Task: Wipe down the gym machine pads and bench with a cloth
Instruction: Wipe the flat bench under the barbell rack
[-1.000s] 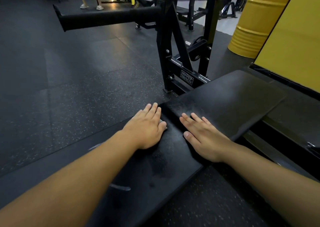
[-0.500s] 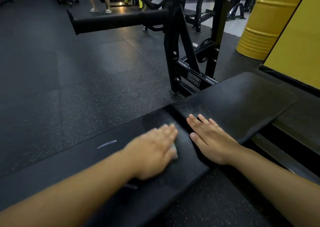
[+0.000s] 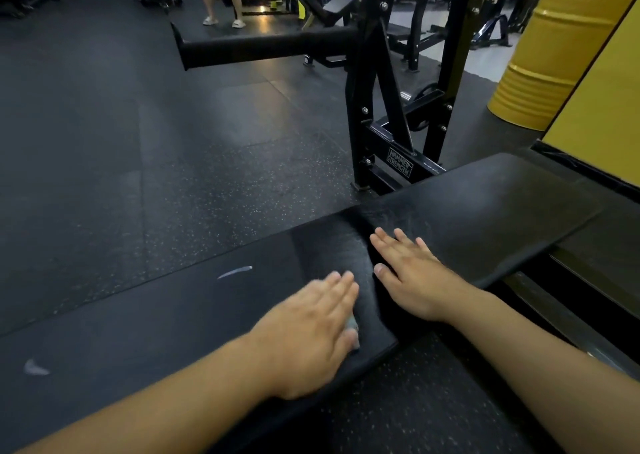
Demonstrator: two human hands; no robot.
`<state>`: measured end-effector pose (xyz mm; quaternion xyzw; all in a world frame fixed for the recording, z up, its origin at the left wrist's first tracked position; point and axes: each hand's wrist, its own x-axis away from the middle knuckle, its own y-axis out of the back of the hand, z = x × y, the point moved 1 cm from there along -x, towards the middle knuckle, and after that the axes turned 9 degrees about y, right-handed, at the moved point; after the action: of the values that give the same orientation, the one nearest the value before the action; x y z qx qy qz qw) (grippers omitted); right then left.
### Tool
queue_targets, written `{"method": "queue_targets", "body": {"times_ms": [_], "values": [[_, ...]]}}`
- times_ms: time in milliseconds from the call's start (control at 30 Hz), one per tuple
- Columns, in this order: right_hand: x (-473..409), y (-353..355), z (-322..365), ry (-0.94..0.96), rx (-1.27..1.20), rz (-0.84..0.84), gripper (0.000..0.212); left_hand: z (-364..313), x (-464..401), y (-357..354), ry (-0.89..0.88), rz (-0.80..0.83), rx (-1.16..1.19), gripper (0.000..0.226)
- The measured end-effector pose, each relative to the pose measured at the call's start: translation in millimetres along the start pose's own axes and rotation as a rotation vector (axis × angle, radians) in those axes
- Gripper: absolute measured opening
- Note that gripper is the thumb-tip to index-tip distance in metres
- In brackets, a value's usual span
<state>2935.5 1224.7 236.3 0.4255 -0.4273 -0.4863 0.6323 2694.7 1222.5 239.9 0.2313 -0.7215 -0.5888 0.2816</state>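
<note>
While I watch through the head camera, two bare forearms reach forward over a long black padded bench (image 3: 180, 318) that runs from lower left toward the upper right. My left hand (image 3: 311, 332) lies flat on the near pad, fingers straight and together, pressing a small pale cloth (image 3: 352, 325) against the vinyl; only a sliver of the cloth shows, beside the thumb at the hand's right edge. This hand is blurred. My right hand (image 3: 412, 277) rests open, palm down, fingers spread, just past the seam (image 3: 360, 232) where the near pad meets the far pad (image 3: 485, 211).

Two pale streaks (image 3: 235, 272) mark the near pad to the left, untouched by the cloth. Beyond stands a black machine frame (image 3: 367, 114) with a padded roller (image 3: 263, 46).

I judge the risks as follows: the cloth is small and almost buried under the palm, so it may slip out or bunch, leaving bare skin rubbing the pad. Short strokes near the seam may miss those streaks and the far pad entirely.
</note>
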Motion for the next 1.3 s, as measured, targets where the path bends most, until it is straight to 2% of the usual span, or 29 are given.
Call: {"method": "queue_targets", "body": {"times_ms": [100,200,267,400,500,700,833,933,1000,1167,1300], "values": [[-5,0,15,0.042,-0.004,-0.005,0.06,-5,37,-3,-0.044,0.022,0.028,0.065],[-8,-2,26,0.067,-0.025,0.0,0.059,5,38,-4,-0.03,0.026,0.0,0.064],[-9,-4,32,0.072,-0.028,0.01,0.058,23,19,-3,0.04,-0.007,-0.02,0.064],[-8,-10,45,0.072,-0.047,-0.013,0.057,85,-30,19,0.298,0.003,0.007,0.068],[-7,-12,52,0.084,-0.053,-0.035,0.057,103,-44,21,0.341,0.026,-0.004,0.068],[-7,-12,59,0.12,-0.035,-0.036,0.057,49,17,4,0.128,-0.037,0.014,0.068],[-11,-10,59,0.13,-0.044,-0.055,0.057,15,68,-2,-0.013,0.033,0.022,0.067],[-13,-11,63,0.145,-0.05,-0.053,0.057,19,73,-2,-0.035,0.073,0.023,0.065],[-13,-14,66,0.155,-0.046,-0.044,0.057,33,57,-1,0.016,0.031,-0.001,0.065],[-12,-21,67,0.151,-0.026,-0.055,0.057,94,-8,16,0.295,0.004,0.017,0.068],[-10,-20,69,0.156,-0.012,-0.062,0.057,106,-41,21,0.359,0.026,0.039,0.066]]}}
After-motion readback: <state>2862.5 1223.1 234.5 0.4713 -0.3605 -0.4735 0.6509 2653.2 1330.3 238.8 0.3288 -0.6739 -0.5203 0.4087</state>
